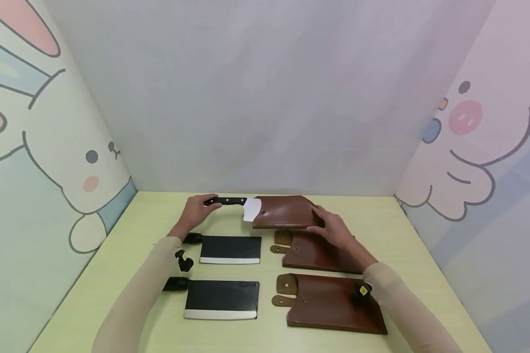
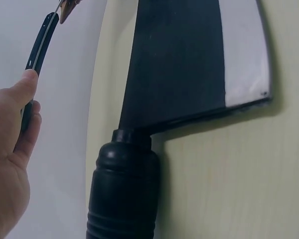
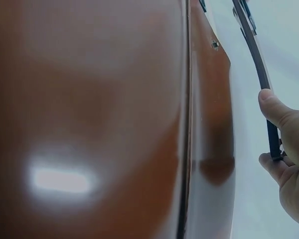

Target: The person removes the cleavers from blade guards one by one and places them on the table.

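My left hand (image 1: 196,212) grips the riveted black handle of a cleaver (image 1: 251,210) at the back of the table. Most of its blade is hidden inside a brown leather sheath (image 1: 287,212); a strip of bright metal shows beside the handle. At the sheath's far right end, my right hand (image 1: 335,228) pinches it between thumb and fingers. Seen from the left wrist, the left hand (image 2: 10,159) has its thumb along the handle (image 2: 41,42). From the right wrist, the right hand (image 3: 291,149) holds the sheath's thin dark edge (image 3: 259,64).
Two dark-bladed cleavers, a rear one (image 1: 231,247) and a front one (image 1: 222,296), lie on the left with handles pointing left. Two brown sheaths, one behind (image 1: 313,252) and one nearer (image 1: 327,301), lie on the right, straps leftward. Walls enclose the pale table (image 1: 380,213).
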A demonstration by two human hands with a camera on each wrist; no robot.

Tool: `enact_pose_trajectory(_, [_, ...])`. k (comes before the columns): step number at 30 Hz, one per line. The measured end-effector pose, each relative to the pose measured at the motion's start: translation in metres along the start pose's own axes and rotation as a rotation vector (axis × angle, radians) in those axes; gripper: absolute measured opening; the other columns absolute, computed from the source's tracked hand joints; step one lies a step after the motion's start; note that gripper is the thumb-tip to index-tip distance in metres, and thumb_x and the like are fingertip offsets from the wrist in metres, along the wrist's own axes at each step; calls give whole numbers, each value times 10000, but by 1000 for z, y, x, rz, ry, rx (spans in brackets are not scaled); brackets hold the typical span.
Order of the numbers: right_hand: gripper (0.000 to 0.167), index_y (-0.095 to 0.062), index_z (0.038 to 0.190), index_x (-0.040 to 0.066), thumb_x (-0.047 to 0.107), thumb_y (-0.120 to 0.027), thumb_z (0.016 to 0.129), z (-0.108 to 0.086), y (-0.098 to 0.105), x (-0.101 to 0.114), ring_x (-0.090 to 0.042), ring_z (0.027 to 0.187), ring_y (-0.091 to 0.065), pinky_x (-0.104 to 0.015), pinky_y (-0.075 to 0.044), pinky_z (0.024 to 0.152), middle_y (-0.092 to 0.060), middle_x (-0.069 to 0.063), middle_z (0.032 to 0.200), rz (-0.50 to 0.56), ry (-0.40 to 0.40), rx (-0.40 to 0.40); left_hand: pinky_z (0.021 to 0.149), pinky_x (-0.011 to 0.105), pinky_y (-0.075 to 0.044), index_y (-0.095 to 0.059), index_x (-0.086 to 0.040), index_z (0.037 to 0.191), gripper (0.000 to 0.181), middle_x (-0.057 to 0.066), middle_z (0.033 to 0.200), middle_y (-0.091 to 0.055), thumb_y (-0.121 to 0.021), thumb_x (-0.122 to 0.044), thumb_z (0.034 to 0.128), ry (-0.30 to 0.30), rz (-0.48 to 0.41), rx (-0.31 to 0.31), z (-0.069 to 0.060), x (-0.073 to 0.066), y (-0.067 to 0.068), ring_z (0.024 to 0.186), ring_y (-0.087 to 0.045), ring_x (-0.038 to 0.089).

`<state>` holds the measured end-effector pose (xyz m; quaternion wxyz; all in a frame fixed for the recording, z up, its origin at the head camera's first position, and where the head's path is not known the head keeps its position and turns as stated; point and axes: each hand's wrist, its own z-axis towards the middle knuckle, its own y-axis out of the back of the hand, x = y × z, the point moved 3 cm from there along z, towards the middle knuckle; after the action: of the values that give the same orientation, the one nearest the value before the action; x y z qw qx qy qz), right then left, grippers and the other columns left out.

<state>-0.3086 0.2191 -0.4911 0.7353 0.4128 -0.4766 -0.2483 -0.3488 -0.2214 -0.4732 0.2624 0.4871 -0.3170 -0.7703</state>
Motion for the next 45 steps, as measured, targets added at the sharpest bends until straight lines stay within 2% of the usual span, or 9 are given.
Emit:
enact_pose_trajectory(11, [844, -376, 1567, 17, 358, -782, 910, -3, 7, 0, -456, 1407, -438, -587, -427, 1074, -371, -275, 1584, 4, -19, -41, 773, 497, -564, -689, -9, 1299, 439, 203, 1136, -740, -731, -296, 969, 9, 3, -36, -1, 4, 7, 971, -724, 350])
enact_pose_trajectory(24, [816, -377, 1558, -7, 298, -783, 920, -6, 13, -2, -457, 1395, -450, -584, -437, 1063, -369, -295, 1576, 9, 8, -82, 732, 469, -545, -682, 10, 1300, 461, 232, 1172, -723, -736, -302, 965, 31, 20, -74, -4, 6, 20, 946, -724, 361])
enact_pose_trajectory(37, [817, -364, 1566, -6, 281, -780, 924, -9, 15, -2, -457, 1405, -438, -590, -427, 1071, -368, -289, 1581, -1, 7, -83, 735, 439, -537, -680, 4, 1306, 470, 235, 1187, -715, -726, -325, 972, 62, 28, -53, -7, 16, 36, 964, -707, 350])
enact_pose_trajectory(45, [820, -360, 1569, 1, 303, -772, 927, -11, 18, -8, -474, 1399, -435, -595, -431, 1062, -351, -313, 1578, -4, 7, -84, 749, 487, -555, -678, 14, 1303, 463, 242, 1171, -717, -721, -312, 977, 75, 21, -55, -11, 19, 41, 958, -707, 360])
